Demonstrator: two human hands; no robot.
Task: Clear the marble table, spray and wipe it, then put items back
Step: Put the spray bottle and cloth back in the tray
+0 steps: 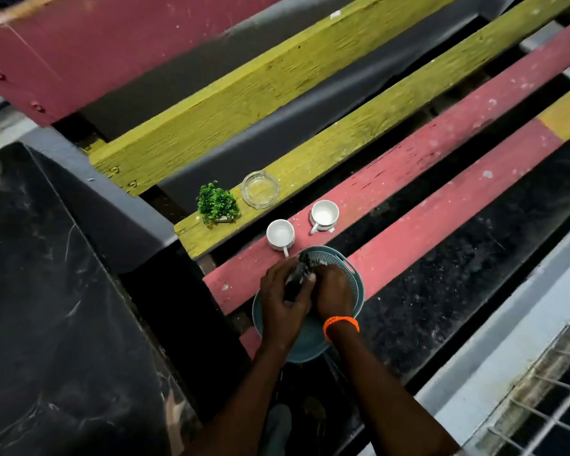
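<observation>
Both hands together over a teal basket [349, 268] — left hand [282, 301] and right hand [333, 294] side by side, fingers curled round a dark object [297, 278] held between them at the basket's far rim. Too blurred to say what that object is. Orange band [341, 324] on the right wrist. Basket resting across two red slats [441, 232] of a slatted bench, woven wall and a side handle showing just right of the right hand; contents otherwise hidden under the hands.

Just beyond the fingertips, two white cups on the farther red slat: near cup [280, 233] straight ahead of the left hand, handle pointing back toward the hands; second cup [324, 214] a little farther and to the right, handle pointing down-left. Both upright, interiors white, nothing visible inside.

Farther still, on a yellow slat [375, 133]: clear glass ashtray [260, 189], nothing visible in it, and left of it a small green potted plant [217, 203] — the two near each other, not touching.

Well to the left of the hands, dark marble table [46, 291], veined, surface bare where visible.
</observation>
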